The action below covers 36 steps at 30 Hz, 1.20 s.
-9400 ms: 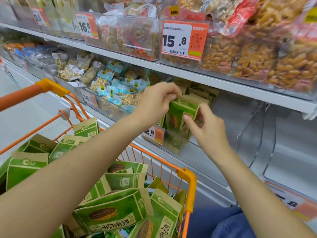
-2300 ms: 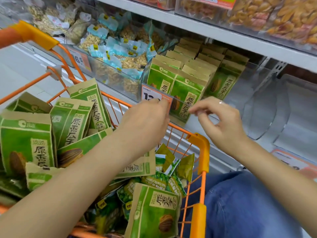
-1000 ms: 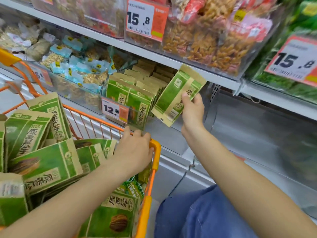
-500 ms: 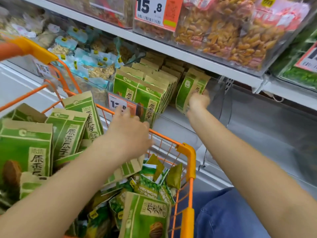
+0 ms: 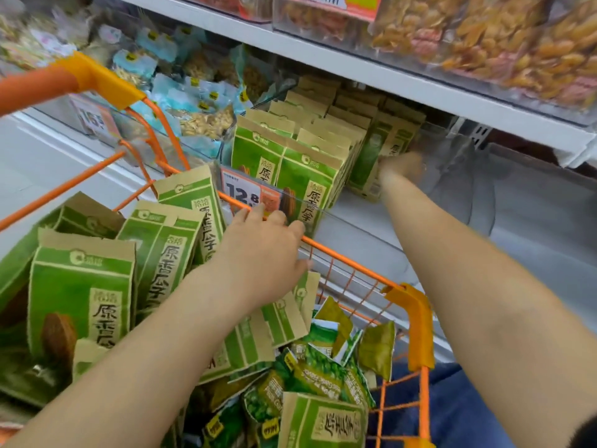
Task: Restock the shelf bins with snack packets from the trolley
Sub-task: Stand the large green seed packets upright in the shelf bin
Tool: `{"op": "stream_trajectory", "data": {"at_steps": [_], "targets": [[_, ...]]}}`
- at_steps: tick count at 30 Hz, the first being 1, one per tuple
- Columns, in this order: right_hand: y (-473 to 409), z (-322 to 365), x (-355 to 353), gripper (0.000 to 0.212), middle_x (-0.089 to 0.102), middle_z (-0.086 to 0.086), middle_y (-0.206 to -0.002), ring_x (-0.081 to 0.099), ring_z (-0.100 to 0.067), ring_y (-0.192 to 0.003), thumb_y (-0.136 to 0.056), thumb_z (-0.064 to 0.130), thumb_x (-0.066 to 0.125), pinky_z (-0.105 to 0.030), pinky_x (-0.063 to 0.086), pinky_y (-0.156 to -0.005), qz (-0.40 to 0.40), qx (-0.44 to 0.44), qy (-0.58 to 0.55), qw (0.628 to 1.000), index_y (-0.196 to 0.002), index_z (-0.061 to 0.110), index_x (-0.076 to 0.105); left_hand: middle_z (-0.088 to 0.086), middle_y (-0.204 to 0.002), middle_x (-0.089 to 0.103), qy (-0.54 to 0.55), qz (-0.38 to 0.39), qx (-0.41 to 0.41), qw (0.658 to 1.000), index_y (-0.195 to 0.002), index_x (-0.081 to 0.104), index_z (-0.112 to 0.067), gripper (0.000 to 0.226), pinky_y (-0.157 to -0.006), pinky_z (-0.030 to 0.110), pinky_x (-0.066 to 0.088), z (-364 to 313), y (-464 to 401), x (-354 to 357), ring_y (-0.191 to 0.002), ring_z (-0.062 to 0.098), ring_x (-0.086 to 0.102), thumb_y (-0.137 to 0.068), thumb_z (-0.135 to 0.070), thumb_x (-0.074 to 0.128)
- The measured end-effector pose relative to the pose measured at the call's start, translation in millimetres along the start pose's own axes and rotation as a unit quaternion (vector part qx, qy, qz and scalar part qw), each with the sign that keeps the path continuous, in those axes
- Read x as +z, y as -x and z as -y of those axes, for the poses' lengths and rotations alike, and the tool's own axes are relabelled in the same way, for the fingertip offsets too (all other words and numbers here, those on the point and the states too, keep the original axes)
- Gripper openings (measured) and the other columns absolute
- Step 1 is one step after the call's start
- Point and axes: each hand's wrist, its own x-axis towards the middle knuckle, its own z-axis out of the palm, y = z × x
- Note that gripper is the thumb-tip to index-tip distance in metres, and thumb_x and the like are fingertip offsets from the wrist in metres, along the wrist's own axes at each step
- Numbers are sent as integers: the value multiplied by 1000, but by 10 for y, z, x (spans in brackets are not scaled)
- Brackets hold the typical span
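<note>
Green and tan snack packets (image 5: 80, 302) fill the orange trolley (image 5: 339, 257) at lower left. Matching packets (image 5: 290, 169) stand in rows in the clear shelf bin (image 5: 326, 212), which carries a 12.8 price tag (image 5: 242, 193). My right hand (image 5: 400, 166), blurred, holds one packet (image 5: 368, 156) upright at the bin's right side, beside the rows. My left hand (image 5: 261, 253) lies palm down over the trolley packets, fingers stretched towards the front rim. A packet (image 5: 284, 315) lies just under it; no grip on it shows.
Small green pea packets (image 5: 323, 376) lie in the trolley's front corner. Left of the bin is a bin of blue-topped nut bags (image 5: 193, 98). An empty clear bin (image 5: 468, 179) stands to the right. The white upper shelf (image 5: 387, 76) carries orange snack bags (image 5: 484, 37).
My right hand has carried the packet from the air down into the bin's right side. My left hand has shifted from the trolley's corner to over the packets near the rim.
</note>
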Motion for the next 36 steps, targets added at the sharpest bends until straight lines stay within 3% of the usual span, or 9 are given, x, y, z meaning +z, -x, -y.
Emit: {"op": "stream_trajectory", "data": {"at_steps": [5,9,14,18,23,25,28,33,36], "targets": [[296,117,-140,63,30,-13,-150,33,-30,-137,-93,26,50,-38,31,-112,2,26,-130,991,-147,7,22,6,-146,40,36,-35,59,997,-142,38,-22,52,-113,42,28,-85,109,-125,-137,26,33,-97,-48,42],[988,91,-579,52,44,-2,-129,46,-16,-115,-91,8,52,-12,40,-88,27,-130,-218,967,-139,11,33,-4,-107,68,124,-10,160,979,-106,69,-26,19,-83,29,49,-363,295,-214,-100,15,61,-94,-26,56],[1680,-478,-1124,38,50,3,-130,44,-9,-125,-89,4,58,-15,37,-101,189,-305,-167,918,-120,24,50,6,-117,63,-144,96,221,960,-112,66,-17,32,-93,38,40,-704,334,175,-120,27,48,-92,-41,58],[1880,-774,-1406,32,53,8,-127,44,-1,-124,-84,21,54,-23,35,-105,227,-345,-113,904,-111,38,52,8,-120,59,-183,99,220,953,-110,64,-11,45,-96,39,36,-691,290,327,-119,28,45,-88,-50,59],[1978,-923,-1624,22,61,10,-115,54,0,-113,-89,17,58,-24,41,-99,226,-317,-147,909,-102,34,58,-7,-73,61,168,-9,120,978,-84,55,-18,19,-63,30,38,-535,244,147,-85,21,61,-92,-35,60],[1999,-932,-1668,23,62,9,-112,58,-2,-105,-91,14,62,-23,45,-90,222,-267,-183,920,-108,29,58,-2,-69,63,363,-83,51,927,-84,52,-15,19,-59,29,47,-496,252,18,-68,16,64,-93,-30,60],[2076,-878,-1707,49,63,6,-110,65,-6,-95,-77,33,66,-24,53,-82,263,-165,-218,925,-122,22,53,10,-75,66,595,-109,-7,796,-85,51,-9,18,-62,27,59,-606,336,-106,-64,15,70,-93,-22,60],[2155,-830,-1793,15,73,1,-86,69,-13,-83,-84,18,64,-26,58,-69,302,-122,-299,897,-98,14,68,-3,-61,63,726,-122,-26,676,-82,51,-7,18,-62,18,56,-937,531,-155,-67,13,71,-92,-18,60],[2038,-861,-1943,17,73,-4,-83,68,-12,-82,-94,8,54,-23,58,-66,293,-135,-294,900,-96,14,69,-3,-73,69,762,-78,-42,641,-79,52,-8,18,-62,17,55,-1025,531,-193,-73,16,73,-92,-18,59]]}}
